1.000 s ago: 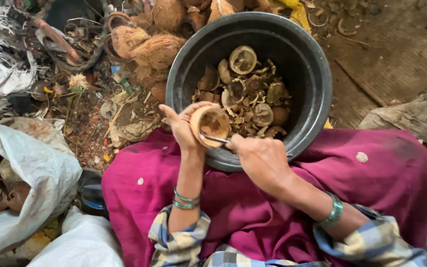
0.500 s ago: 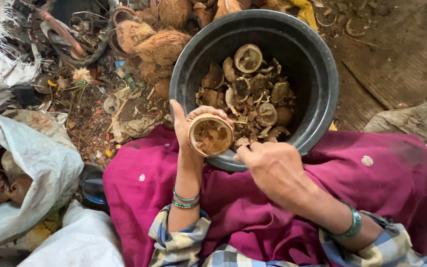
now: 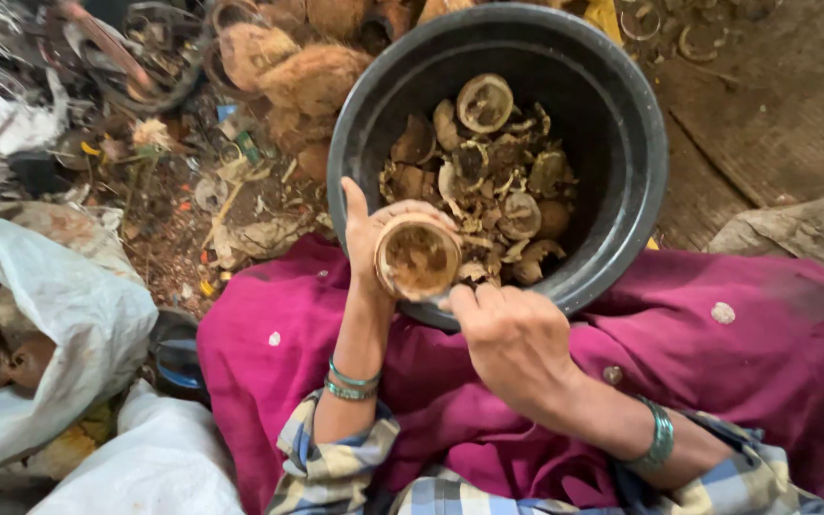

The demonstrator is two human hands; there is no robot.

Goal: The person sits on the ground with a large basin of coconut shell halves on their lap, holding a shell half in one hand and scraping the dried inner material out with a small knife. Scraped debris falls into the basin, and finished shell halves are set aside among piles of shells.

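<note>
My left hand [image 3: 362, 238] cups a half coconut shell [image 3: 418, 257] from the left, its brown hollow facing up. It is held over the near rim of a big black tub [image 3: 643, 181]. My right hand [image 3: 517, 336] is curled shut just below and right of the shell, knuckles up, its fingertips at the shell's rim. The thin tool it grips is almost wholly hidden under the fingers. The tub holds several shell halves and pieces of coconut [image 3: 498, 176]. Both wrists wear green bangles.
A magenta cloth [image 3: 736, 343] covers my lap under the tub. Husked whole coconuts [image 3: 317, 74] and scrap litter lie on the ground at top left. White sacks [image 3: 69, 315] with shells stand at left, another sack [image 3: 150, 467] at bottom left. Grey cloth [image 3: 813, 229] lies right.
My right hand has slid from the shell's right side to below it, and the thin tool seen earlier is now covered. The left hand still holds the shell, tilted more upward.
</note>
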